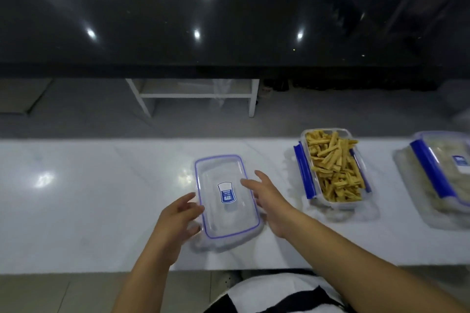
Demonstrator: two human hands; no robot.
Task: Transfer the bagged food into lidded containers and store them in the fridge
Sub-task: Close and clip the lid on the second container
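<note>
A clear rectangular lid (226,201) with a blue seal and a blue label lies on the white counter (89,198) in front of me. My left hand (175,223) curls its fingers and thumb around the lid's left edge. My right hand (267,198) is at the lid's right edge, fingers spread and reaching over the rim. To the right stands an uncovered clear container (333,168) with blue clips, full of yellow fried sticks. At the far right sits a second container (440,175), its lid on, holding pale food.
The counter's near edge runs just below my hands, with tiled floor beneath. Beyond the counter there is a grey floor, a white frame (195,95) and a long glossy black counter (229,30).
</note>
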